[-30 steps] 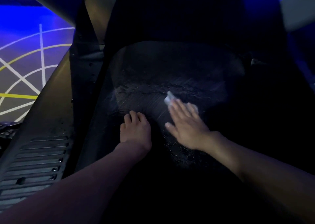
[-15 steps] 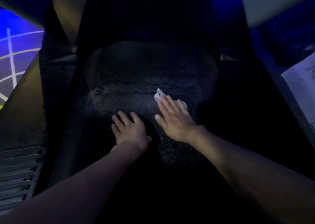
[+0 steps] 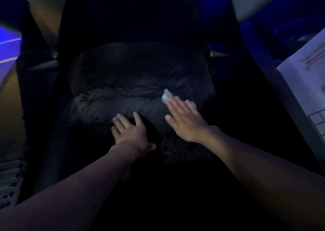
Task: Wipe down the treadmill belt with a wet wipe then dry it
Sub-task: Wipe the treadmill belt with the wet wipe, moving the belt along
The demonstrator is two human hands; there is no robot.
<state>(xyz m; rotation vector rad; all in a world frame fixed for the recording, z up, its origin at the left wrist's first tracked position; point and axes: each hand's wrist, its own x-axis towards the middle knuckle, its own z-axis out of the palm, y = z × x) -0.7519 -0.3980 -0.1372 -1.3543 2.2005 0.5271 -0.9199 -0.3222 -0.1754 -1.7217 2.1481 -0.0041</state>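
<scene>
— What's on our left?
— Our left hand (image 3: 131,130) lies flat, fingers spread, on the treadmill belt (image 3: 123,90).
— And the wet wipe (image 3: 166,95)?
— Pressed onto the belt under the straight fingers of our right hand (image 3: 184,121). Far right we see a printed sheet (image 3: 306,79), its writing too blurred to read.

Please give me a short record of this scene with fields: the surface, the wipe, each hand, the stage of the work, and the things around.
surface: treadmill belt, dark, with streaks and specks in the lit part
wipe: wet wipe, pale, lying on the belt, mostly covered by the fingers
right: right hand, flat, straight fingers pressing the wipe onto the belt
left: left hand, flat on the belt beside the right one, holding nothing
stage: wet wiping; drying not yet begun
around: printed sheet at the right edge; slotted grille at the lower left
</scene>
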